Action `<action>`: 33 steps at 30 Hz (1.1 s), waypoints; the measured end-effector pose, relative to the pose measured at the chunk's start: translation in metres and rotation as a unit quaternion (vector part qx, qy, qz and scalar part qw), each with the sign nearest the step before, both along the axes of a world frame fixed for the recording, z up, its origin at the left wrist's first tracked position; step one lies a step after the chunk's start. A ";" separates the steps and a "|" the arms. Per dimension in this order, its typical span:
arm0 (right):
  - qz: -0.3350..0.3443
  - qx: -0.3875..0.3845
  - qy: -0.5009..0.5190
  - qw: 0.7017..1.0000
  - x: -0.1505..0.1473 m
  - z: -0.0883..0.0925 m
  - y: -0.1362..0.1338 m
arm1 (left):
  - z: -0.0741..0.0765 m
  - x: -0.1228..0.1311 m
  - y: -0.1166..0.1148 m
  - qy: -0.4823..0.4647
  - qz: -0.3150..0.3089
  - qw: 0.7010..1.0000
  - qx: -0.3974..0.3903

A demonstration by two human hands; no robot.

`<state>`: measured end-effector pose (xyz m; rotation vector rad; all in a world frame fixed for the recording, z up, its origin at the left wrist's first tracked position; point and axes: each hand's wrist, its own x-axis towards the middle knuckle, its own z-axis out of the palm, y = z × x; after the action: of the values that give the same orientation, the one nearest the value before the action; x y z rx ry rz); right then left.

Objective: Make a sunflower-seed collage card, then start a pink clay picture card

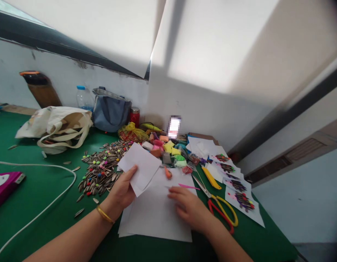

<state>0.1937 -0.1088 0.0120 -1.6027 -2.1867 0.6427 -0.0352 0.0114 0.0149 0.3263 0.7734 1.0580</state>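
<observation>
My left hand (124, 189), a gold bangle on its wrist, grips a small folded white paper (139, 165) and holds it tilted up above the table. My right hand (188, 205) rests palm down, fingers spread flat, on a stack of white paper sheets (157, 214) on the green table (42, 196). A thin pink stick (188, 186) lies on the sheets just beyond my right fingers. An orange-handled tool (167, 172) lies at the top of the sheets.
A heap of sunflower seeds with coloured beads (102, 169) lies left of the paper. Clay blocks (168, 147), scissors (220, 205), a yellow cutter (211, 178) and decorated paper cards (239, 193) lie to the right. Bags (59, 125), a bottle (83, 98) and a white cable (48, 207) sit left.
</observation>
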 end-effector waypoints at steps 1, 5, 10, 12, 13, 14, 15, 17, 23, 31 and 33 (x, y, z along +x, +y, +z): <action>-0.036 0.012 -0.025 0.999 0.009 -0.002 0.005 | -0.002 0.002 -0.003 -0.001 -0.012 1.000 -0.008; -0.032 -0.023 -0.080 0.996 0.034 -0.013 0.024 | -0.009 0.011 -0.013 0.009 -0.074 0.997 -0.031; -0.077 0.050 -0.109 0.990 0.027 -0.014 0.039 | -0.015 0.015 -0.013 0.028 -0.055 0.998 -0.021; -0.036 0.078 -0.086 0.993 0.016 -0.012 0.046 | -0.016 0.015 -0.011 0.035 -0.044 0.998 -0.023; -0.002 0.080 -0.073 0.994 0.010 -0.011 0.049 | -0.017 0.014 -0.009 0.037 -0.042 0.998 -0.021; 0.030 0.076 -0.066 0.994 0.005 -0.011 0.054 | -0.018 0.014 -0.008 0.039 -0.040 0.998 -0.017; 0.054 0.070 -0.065 0.994 0.001 -0.012 0.059 | -0.018 0.014 -0.007 0.040 -0.036 0.998 -0.012; 0.034 0.071 -0.076 0.994 -0.003 -0.017 0.069 | -0.020 0.014 -0.006 0.044 -0.032 0.998 -0.008; -0.099 0.114 0.001 0.989 0.002 -0.034 0.081 | -0.024 0.015 -0.006 0.059 -0.044 0.997 0.006; -0.067 -0.090 0.426 0.898 -0.015 -0.035 0.067 | -0.028 0.018 -0.017 0.091 -0.128 0.984 0.081; -0.114 -0.108 0.419 0.894 -0.011 -0.037 0.069 | -0.028 0.019 -0.017 0.088 -0.141 0.981 0.096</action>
<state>0.1826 -0.0397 -0.0249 -1.2827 -1.3069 1.2478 -0.0164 -0.0059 -0.0136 0.6818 0.7575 0.8439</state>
